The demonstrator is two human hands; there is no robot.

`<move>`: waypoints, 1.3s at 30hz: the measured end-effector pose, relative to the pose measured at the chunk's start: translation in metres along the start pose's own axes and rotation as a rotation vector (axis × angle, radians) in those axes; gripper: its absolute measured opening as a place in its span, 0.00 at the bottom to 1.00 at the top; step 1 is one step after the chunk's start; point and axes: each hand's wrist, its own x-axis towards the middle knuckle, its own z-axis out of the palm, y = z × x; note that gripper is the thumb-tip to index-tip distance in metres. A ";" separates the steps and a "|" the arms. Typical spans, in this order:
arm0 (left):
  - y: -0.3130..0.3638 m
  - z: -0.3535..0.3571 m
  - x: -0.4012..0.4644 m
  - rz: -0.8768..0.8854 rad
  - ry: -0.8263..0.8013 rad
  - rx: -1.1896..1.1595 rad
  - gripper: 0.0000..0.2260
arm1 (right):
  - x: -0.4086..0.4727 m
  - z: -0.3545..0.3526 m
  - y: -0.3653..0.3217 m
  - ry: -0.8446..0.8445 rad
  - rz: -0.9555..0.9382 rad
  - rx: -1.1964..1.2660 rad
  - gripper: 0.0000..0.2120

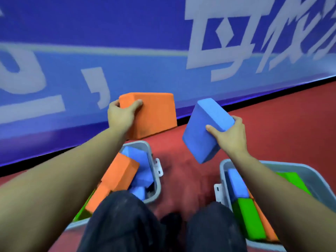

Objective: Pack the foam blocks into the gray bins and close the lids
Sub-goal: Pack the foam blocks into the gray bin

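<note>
While both arms reach forward, the left hand grips an orange foam block at frame centre, thumb on its near face, fingers curled round its left edge. Right hand clamps a tilted blue foam block above two open gray bins, lower frame.

Blue lettered banner, red floor

Orange block & blue block: matt foam, fine-grained. Gray bins: smooth plastic w/ slight sheen. Red floor: matt. Trousers: dark cloth.
</note>
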 end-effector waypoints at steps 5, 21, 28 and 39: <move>-0.008 -0.134 -0.005 0.050 0.161 0.127 0.39 | -0.058 0.061 -0.049 -0.108 -0.033 0.144 0.40; -0.220 -0.287 0.031 -0.575 0.469 -0.185 0.24 | -0.095 0.273 -0.016 -0.549 -0.138 -0.044 0.42; -0.256 -0.265 0.044 -0.744 0.108 -0.246 0.21 | -0.090 0.288 -0.005 -0.652 0.041 -0.253 0.41; -0.280 -0.250 0.044 -1.023 -0.227 0.020 0.30 | -0.114 0.277 -0.019 -0.666 0.072 -0.387 0.46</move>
